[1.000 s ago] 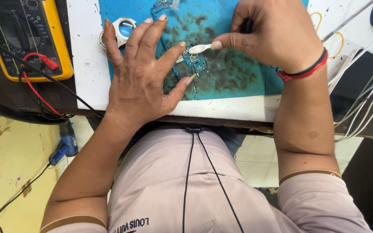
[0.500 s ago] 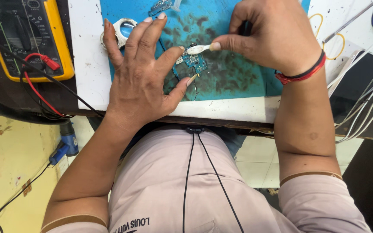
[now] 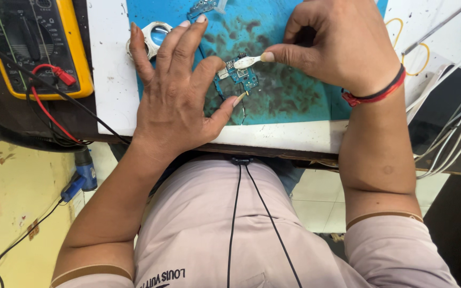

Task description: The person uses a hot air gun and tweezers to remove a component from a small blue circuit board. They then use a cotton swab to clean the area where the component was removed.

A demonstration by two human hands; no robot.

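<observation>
The white surface [image 3: 108, 101] ran across the top of the view, its near edge just above the person's lap, and most of its middle was covered by a blue work mat [image 3: 294, 101] blotched with dark stains. At the far left, half off the white top, sat a yellow multimeter [image 3: 76, 53] with red and black leads trailing from it down over the edge. On the right lay a dark phone [image 3: 444, 106] beside a bundle of white cables.

The left hand [image 3: 174, 101] lay flat and spread on the mat, palm down, fingers fanned apart and gripping nothing; its thumb reached out to the right so that the nail tip pressed against the lower edge of a small blue circuit board [image 3: 237, 76]. That board lay on the mat near its centre, between the two hands, with a thin dark wire curling away below it. The right hand [image 3: 337, 45], a red and black band at its wrist, was closed in a pinch, thumb and forefinger clamped on the handle of a small white brush [image 3: 247, 61], whose head rested on the upper part of the board. Just behind the left fingers a little white ring with a bluish lens [image 3: 153, 33] sat at the mat's left edge.
</observation>
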